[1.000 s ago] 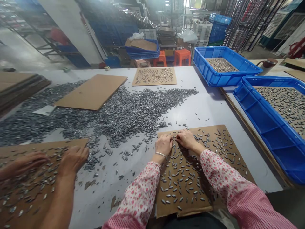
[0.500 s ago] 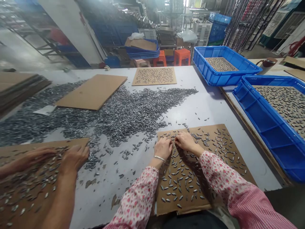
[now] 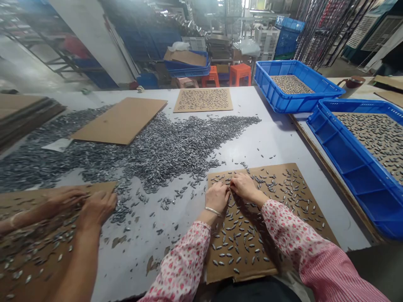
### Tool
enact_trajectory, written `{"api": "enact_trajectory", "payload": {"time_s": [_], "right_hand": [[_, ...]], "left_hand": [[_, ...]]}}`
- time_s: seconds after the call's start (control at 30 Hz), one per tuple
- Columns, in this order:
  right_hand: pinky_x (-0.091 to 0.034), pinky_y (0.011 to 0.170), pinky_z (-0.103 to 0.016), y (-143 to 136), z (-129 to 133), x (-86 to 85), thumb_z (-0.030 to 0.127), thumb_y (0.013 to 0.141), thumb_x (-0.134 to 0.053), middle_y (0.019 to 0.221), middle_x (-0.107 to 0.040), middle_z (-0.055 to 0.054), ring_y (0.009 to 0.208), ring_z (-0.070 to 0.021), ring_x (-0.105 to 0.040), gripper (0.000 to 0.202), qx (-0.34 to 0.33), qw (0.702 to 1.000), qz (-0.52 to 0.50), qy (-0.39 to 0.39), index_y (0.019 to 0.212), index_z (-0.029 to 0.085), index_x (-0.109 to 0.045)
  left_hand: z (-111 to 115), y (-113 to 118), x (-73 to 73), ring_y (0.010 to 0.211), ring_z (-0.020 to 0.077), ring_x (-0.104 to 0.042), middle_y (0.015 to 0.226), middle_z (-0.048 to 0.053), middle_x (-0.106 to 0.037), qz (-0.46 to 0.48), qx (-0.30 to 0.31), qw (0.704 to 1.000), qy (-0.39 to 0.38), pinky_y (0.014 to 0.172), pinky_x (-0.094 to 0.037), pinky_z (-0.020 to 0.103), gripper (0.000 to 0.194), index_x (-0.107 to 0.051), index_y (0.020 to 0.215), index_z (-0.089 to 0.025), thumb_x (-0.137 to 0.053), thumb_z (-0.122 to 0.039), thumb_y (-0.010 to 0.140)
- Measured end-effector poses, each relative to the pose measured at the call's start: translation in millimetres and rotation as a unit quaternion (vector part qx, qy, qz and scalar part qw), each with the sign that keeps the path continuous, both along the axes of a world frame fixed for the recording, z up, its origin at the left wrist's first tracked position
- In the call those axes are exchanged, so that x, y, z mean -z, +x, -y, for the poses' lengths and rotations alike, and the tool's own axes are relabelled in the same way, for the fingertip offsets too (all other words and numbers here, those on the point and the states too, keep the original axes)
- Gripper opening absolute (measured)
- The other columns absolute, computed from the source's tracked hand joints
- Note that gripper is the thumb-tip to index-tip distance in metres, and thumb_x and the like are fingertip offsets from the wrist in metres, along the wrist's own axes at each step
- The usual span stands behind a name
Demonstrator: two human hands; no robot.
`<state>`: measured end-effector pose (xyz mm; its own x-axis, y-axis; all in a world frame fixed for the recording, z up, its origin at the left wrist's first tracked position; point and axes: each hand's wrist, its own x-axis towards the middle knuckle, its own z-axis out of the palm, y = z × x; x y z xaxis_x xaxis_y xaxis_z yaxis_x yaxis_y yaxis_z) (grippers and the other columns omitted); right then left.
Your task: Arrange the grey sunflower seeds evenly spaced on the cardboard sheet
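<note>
Both my hands rest over a brown cardboard sheet (image 3: 292,209) dotted with small grey metal pieces (image 3: 245,235). My left hand (image 3: 217,196), with a bangle at its wrist, has its fingers pinched together near the sheet's upper left. Close beside it, almost touching, my right hand (image 3: 243,186) is closed too, fingertips pointing down. What either hand pinches is too small to make out. A large heap of the same metal pieces (image 3: 176,147) lies beyond my hands on the white table (image 3: 176,256).
At the left, another person's hands (image 3: 94,207) work over a second cardboard sheet (image 3: 31,268). A bare sheet (image 3: 122,119) lies on the heap, and a filled one (image 3: 203,100) behind. Blue trays (image 3: 292,100) (image 3: 352,155) stand at the right.
My left hand has shifted very slightly right, closer to my right hand. The other person's left hand has moved right, toward their other hand.
</note>
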<state>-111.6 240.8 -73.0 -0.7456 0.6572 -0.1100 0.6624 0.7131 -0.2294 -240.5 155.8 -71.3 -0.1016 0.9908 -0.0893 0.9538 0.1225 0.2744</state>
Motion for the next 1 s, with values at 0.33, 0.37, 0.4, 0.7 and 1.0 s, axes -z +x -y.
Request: {"api": "enact_trajectory", "payload": {"time_s": [0.33,0.37,0.4,0.7,1.0], "right_hand": [[-0.036,0.076,-0.028,18,2,-8.6,0.033,0.086,-0.057,0.092,-0.062,-0.005,0.091,-0.0185,-0.051,0.017,-0.026,0.999,-0.027,-0.021,0.090,0.021,-0.068],[-0.036,0.076,-0.028,20,3,-7.1,0.034,0.085,-0.058,0.092,-0.062,-0.005,0.091,-0.0188,-0.051,0.016,-0.036,0.999,-0.021,-0.021,0.090,0.022,-0.068],[-0.036,0.076,-0.028,20,3,-5.5,0.034,0.085,-0.059,0.092,-0.062,-0.005,0.091,-0.0191,-0.051,0.015,-0.042,0.999,-0.013,-0.021,0.090,0.023,-0.068],[-0.036,0.075,-0.029,17,12,0.8,0.030,0.088,-0.053,0.093,-0.062,-0.007,0.091,-0.0195,-0.051,0.015,-0.017,1.000,-0.005,0.017,0.087,0.019,-0.065],[-0.037,0.076,-0.025,39,7,-13.7,0.027,0.088,-0.054,0.089,-0.063,-0.004,0.089,-0.0161,-0.053,0.015,0.005,0.998,-0.050,-0.038,0.091,0.019,-0.066]], "left_hand": [[6,-5,7.0,0.094,0.0186,-0.053,0.092,0.005,-0.059,0.027,-0.014,0.998,0.055,0.076,-0.041,0.028,0.019,-0.064,0.091,-0.023,-0.047,-0.030,0.088],[8,-5,4.5,0.094,0.0182,-0.053,0.091,0.005,-0.059,0.037,-0.017,0.998,0.047,0.075,-0.041,0.028,0.018,-0.065,0.090,-0.023,-0.048,-0.029,0.087],[9,-5,1.9,0.093,0.0178,-0.054,0.090,0.004,-0.059,0.046,-0.018,0.998,0.035,0.075,-0.041,0.027,0.017,-0.065,0.090,-0.023,-0.050,-0.029,0.086],[7,2,-1.5,0.089,0.0175,-0.054,0.090,0.005,-0.056,0.013,0.060,0.998,-0.021,0.070,-0.042,0.026,0.024,-0.067,0.091,-0.026,-0.043,-0.028,0.089],[2,-3,8.8,0.091,0.0192,-0.053,0.095,0.007,-0.057,-0.027,0.102,0.994,-0.022,0.071,-0.041,0.029,0.019,-0.063,0.089,-0.020,-0.044,-0.023,0.089]]}}
